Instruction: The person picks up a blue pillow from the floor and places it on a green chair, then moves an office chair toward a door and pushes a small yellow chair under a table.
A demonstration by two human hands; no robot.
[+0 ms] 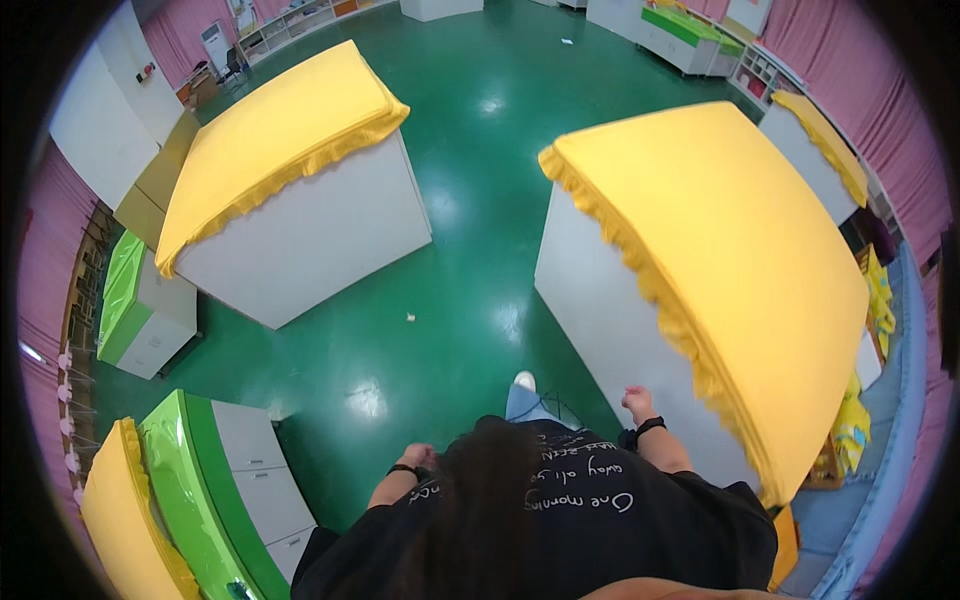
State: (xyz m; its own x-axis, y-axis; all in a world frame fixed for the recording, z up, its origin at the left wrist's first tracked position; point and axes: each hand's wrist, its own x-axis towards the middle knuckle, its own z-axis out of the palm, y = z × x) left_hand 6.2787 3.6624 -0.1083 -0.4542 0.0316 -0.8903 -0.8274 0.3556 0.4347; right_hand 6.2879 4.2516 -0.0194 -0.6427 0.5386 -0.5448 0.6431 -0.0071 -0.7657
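Observation:
My left hand [421, 455] hangs low beside my body, with a dark band at its wrist. Hair and the black shirt partly cover it, and its fingers cannot be made out. On the other side, my right hand [637, 402] is held out a little with its fingers curled in, and nothing shows in it. It is nearest to the white side of a large cabinet [610, 285] under a yellow ruffled cover [720, 220]. A black band circles that wrist too.
Another cabinet under a yellow cover [290, 120] stands ahead left. Green-topped white drawers [250, 440] are close on my left. A pale scrap [410, 317] lies on the green floor [455, 345]. Blue padding [900, 350] runs along the right, with yellow cloth [852, 425] beside it.

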